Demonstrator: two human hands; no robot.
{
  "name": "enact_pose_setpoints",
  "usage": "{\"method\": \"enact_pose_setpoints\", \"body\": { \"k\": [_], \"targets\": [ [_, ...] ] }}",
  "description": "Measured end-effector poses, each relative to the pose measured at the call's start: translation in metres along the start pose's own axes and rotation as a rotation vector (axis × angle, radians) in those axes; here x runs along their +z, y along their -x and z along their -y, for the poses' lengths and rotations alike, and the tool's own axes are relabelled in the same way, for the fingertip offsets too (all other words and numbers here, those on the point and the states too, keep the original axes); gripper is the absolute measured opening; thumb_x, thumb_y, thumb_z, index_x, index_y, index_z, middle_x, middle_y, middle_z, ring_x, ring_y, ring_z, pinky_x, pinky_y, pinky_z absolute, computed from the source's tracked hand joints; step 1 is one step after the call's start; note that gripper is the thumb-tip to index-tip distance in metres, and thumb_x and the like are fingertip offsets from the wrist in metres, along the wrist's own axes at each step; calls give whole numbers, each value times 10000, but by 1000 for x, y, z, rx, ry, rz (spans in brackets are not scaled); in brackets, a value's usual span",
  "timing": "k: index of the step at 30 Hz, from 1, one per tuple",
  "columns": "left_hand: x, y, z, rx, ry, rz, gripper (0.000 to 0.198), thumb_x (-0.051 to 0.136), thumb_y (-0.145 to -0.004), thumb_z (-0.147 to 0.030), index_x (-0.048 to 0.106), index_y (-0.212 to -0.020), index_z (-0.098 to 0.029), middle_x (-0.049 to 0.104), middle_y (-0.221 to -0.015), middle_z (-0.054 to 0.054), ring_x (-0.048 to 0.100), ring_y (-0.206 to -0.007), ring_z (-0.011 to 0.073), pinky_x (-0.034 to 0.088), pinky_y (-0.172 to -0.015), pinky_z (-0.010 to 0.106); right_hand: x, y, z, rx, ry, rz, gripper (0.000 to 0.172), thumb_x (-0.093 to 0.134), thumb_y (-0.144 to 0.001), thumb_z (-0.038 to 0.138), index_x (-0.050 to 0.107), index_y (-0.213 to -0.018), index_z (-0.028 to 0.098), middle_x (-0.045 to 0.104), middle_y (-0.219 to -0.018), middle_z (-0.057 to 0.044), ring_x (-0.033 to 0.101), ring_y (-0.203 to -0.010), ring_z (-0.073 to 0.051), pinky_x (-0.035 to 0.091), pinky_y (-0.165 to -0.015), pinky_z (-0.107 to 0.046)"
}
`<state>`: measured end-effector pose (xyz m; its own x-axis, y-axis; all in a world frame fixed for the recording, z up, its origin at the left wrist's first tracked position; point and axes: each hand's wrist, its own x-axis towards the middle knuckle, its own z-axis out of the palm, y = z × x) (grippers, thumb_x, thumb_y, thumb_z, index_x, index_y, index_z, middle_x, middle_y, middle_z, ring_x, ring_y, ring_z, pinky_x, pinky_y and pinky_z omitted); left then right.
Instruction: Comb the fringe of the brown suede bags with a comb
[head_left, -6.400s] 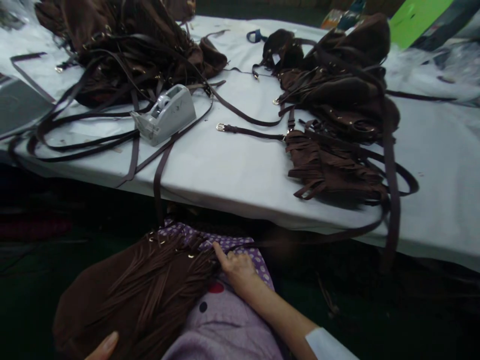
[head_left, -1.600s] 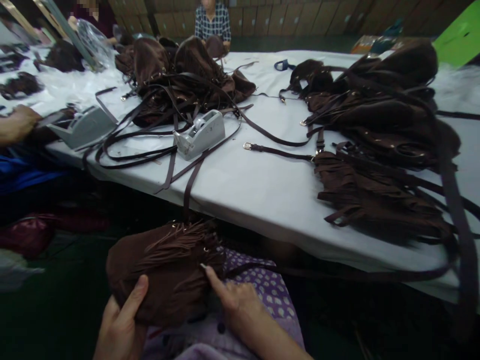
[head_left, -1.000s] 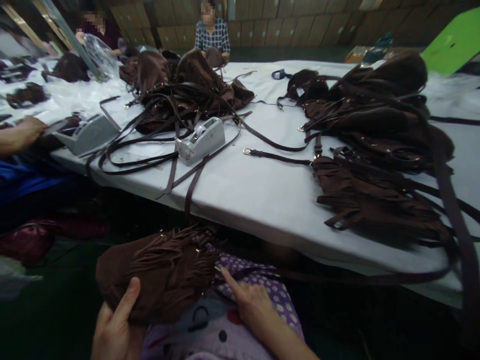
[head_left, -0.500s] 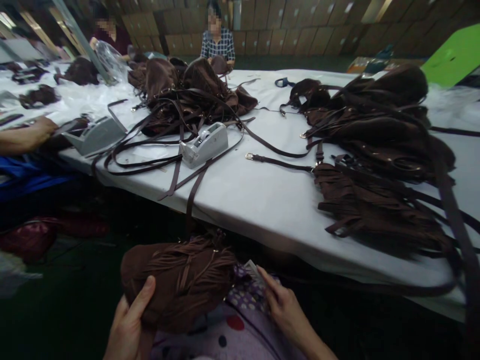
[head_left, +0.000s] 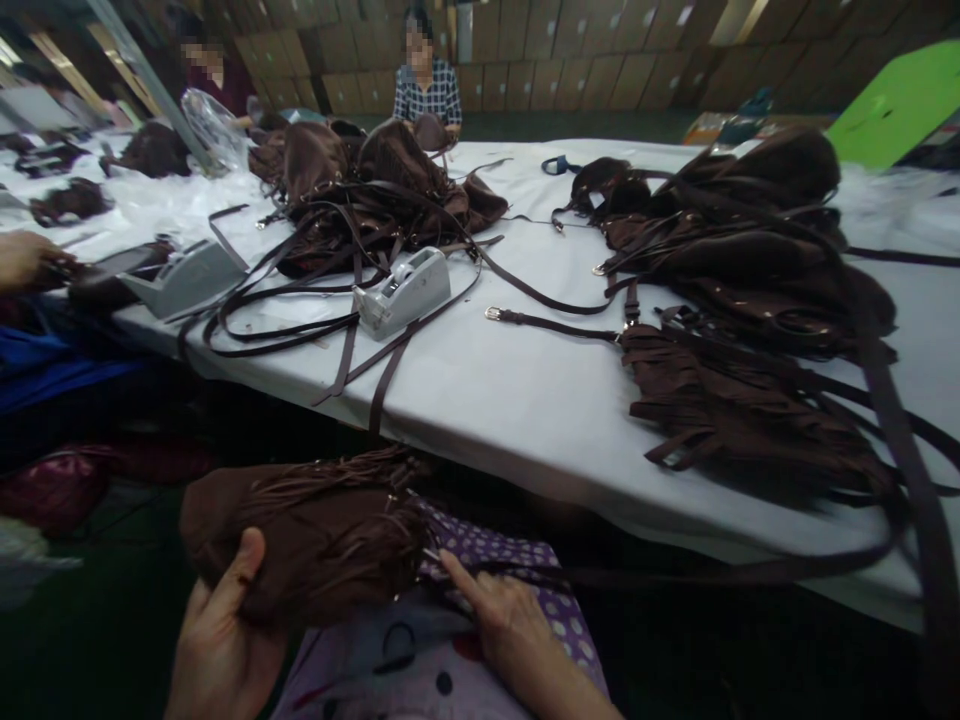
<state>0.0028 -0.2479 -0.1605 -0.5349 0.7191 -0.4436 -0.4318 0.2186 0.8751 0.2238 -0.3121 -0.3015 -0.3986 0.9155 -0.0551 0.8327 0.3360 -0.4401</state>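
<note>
Across my lap lies a dark brown fringed bag (head_left: 322, 540). At its left end my left hand (head_left: 229, 625) grips it, thumb on top and fingers underneath. My right hand (head_left: 510, 620) is closed at the bag's right end, its index finger stretched toward the fringe. Between those fingers a small pale flat tool (head_left: 431, 554) shows only its bright tip, and I cannot make out its kind. A brown strap (head_left: 675, 572) runs rightward from near the right hand. Beneath the bag is a purple dotted cloth (head_left: 495, 540).
A white-covered table (head_left: 480, 390) stands ahead. On it are a grey tape dispenser (head_left: 409, 292), another tape dispenser (head_left: 191, 278), a pile of brown bags (head_left: 360, 190) and more fringed bags (head_left: 742, 400) at right. Another person's hand (head_left: 26, 262) is at far left; a co-worker (head_left: 426, 90) sits opposite.
The bag and my left hand have shifted left. My right hand has moved left and down to the bag's end, and the pale tool is now mostly hidden.
</note>
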Motion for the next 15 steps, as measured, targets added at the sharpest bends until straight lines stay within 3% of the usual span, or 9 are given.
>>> {"method": "enact_pose_setpoints", "body": {
  "k": [6, 11, 13, 15],
  "targets": [
    [-2, -7, 12, -145, 26, 12, 298, 542, -855, -147, 653, -1125, -206, 725, -1013, 55, 691, -909, 209, 566, -843, 364, -2, 23, -49, -13, 160, -158, 835, 471, -689, -54, 328, -1443, 276, 606, -745, -4, 555, -633, -145, 396, -621, -242],
    [-5, -1, 14, -165, 35, 82, 327, 577, -834, -188, 641, -1154, -214, 711, -1069, 69, 681, -944, 247, 575, -823, 387, -6, 30, -67, -19, 27, -277, 717, 372, -746, -24, 427, -1395, 277, 616, -742, -21, 585, -660, -150, 453, -647, -256],
    [-7, -1, 7, -208, 62, 86, 344, 563, -841, -217, 631, -1177, -221, 703, -1098, 70, 669, -977, 264, 570, -838, 400, -10, 31, -73, 105, -196, -334, 599, 347, -816, 56, 485, -1357, 272, 627, -727, -24, 601, -648, -160, 482, -632, -273],
    [-12, -5, -1, -225, 105, 45, 349, 535, -857, -269, 628, -1190, -221, 703, -1102, 57, 666, -988, 256, 573, -835, 369, -19, 29, -76, 373, -540, -409, 498, 350, -896, 221, 450, -1385, 217, 609, -647, -9, 587, -544, -162, 491, -533, -271]
  ]
}}
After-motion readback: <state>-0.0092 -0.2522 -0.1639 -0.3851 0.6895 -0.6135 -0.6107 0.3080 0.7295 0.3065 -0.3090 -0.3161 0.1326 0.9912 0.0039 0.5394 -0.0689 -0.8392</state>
